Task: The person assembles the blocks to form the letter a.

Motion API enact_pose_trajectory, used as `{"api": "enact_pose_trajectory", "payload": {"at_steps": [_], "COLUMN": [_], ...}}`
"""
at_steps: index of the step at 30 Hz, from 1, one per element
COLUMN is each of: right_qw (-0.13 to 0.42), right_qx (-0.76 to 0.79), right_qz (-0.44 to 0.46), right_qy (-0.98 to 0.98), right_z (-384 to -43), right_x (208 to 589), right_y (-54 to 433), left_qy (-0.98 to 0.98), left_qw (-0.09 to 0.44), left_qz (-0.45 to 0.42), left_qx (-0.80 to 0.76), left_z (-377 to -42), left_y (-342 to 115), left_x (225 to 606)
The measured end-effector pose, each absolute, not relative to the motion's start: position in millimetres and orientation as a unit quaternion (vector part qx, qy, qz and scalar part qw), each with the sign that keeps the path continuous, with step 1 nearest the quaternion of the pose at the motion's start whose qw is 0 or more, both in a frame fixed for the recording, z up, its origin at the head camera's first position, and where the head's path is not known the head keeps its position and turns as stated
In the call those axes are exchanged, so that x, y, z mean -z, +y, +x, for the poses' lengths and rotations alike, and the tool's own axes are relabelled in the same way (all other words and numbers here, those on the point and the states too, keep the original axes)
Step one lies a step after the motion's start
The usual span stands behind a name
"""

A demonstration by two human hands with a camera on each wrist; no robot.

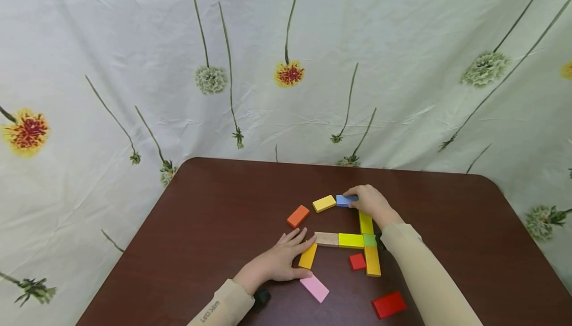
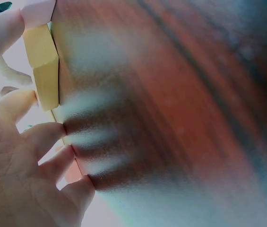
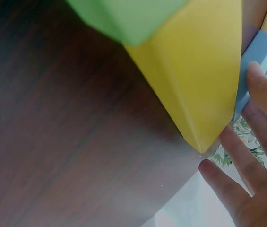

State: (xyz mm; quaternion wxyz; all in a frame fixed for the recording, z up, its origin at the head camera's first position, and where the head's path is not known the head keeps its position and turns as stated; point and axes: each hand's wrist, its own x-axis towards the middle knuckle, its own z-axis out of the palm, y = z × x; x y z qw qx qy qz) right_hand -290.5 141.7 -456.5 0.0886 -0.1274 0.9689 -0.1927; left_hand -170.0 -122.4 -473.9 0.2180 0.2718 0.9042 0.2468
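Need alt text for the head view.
A person's right hand pinches a blue block among other colorful blocks on a dark brown table; the left hand is spread beside an amber block. Flower-print cloth hangs behind.

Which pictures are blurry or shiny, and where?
Head view: the pink block looks quite clear; left wrist view: the brown tabletop is streaky and blurred, with pale shiny patches; right wrist view: the tabletop is dim beside the green block and paler towards its edge.

Coloured blocks (image 1: 350,240) on brown table (image 1: 232,202)
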Motion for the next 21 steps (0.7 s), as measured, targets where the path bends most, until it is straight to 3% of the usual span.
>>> {"api": "enact_pose_trajectory", "payload": {"at_steps": [9,21], "right_qw": [0.092,0.09], "right_qx": [0.196,0.164], "right_qz": [-0.15,-0.25], "right_qy": [0.965,0.95], "right_z": [-294.3,-295.0], "right_x": [453.3,446.1], "right_y": [133.4,96.2], "left_qy": [0.904,0.905], "left_qw": [0.221,0.216], "left_qz": [0.269,0.273], "left_qx": [-0.249,-0.244], "left_z": [-169.5,-170.2], "left_y": [-122.7,-122.3], "left_x": [473.0,473.4]}}
